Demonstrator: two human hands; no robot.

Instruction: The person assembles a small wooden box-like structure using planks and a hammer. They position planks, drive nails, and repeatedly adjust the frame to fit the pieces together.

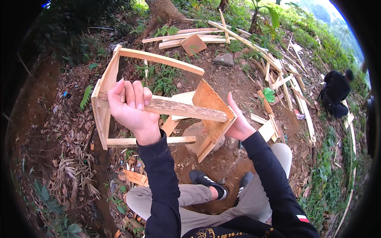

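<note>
A rough wooden frame [104, 123] hangs in front of me, with pale bars sticking out to the right from its panelled left side. My left hand [133, 111] is wrapped around the middle bar [186, 108], whose upper face is rough and dark. At that bar's right end is a flat square wooden board [204, 95], tilted, with a strip along its edge. My right hand [240, 125] holds this board from its right side, thumb up; its other fingers are mostly hidden behind the wood. The upper bar [162, 61] and lower bar [154, 141] end apart from the board.
A grey stone [191, 135] stands below the board, near my shoes [207, 182]. Long planks [190, 36] and another square board [193, 44] lie beyond. Scattered offcuts [268, 129] lie to the right. A person in dark clothes [335, 93] crouches at far right.
</note>
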